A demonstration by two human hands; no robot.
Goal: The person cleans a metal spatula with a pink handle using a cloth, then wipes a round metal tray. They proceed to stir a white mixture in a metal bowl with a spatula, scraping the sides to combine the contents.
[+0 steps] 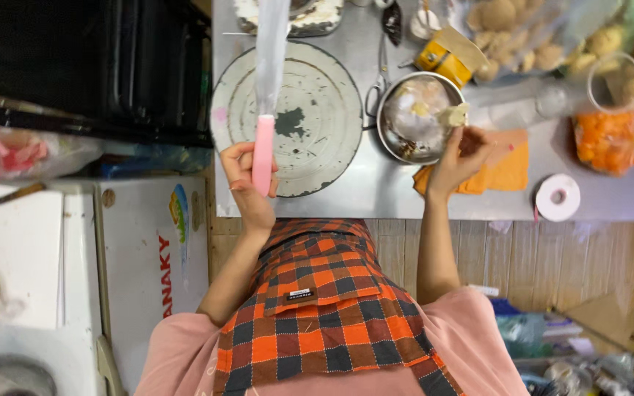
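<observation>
Steel covers the table [376, 192] at the top of the view, and pale wooden floorboards run under it toward the person, who wears a pink shirt and an orange-and-dark checked apron [317, 315].

One hand, the left hand [247, 183] as seen in the picture's left half, has its fingers [238, 158] curled tight around the pink handle of a long spatula [263, 150]; the blade points away from the person and is blurred. Just beyond these fingers, under the blade, lies a round metal turntable [317, 117], worn and patchy, with a dark spot near its middle.

The right hand [460, 158] is raised over the table with its fingers [478, 139] bent loosely, pinching toward the rim of a metal bowl [416, 117]; whether they actually hold anything is hard to tell. A pale lump sits on the bowl's rim right by the fingertips. Under and just beside this hand lies an orange cloth [508, 169]. Scissors [377, 84] lie between the turntable and the bowl.

Farther out from the right fingers stand a white roll of tape [558, 196], a clear bag of orange pieces [607, 139] and bags of round tan pastries [522, 33]. Well off from the left fingers are a white box [152, 257] and a black rack [111, 66].
</observation>
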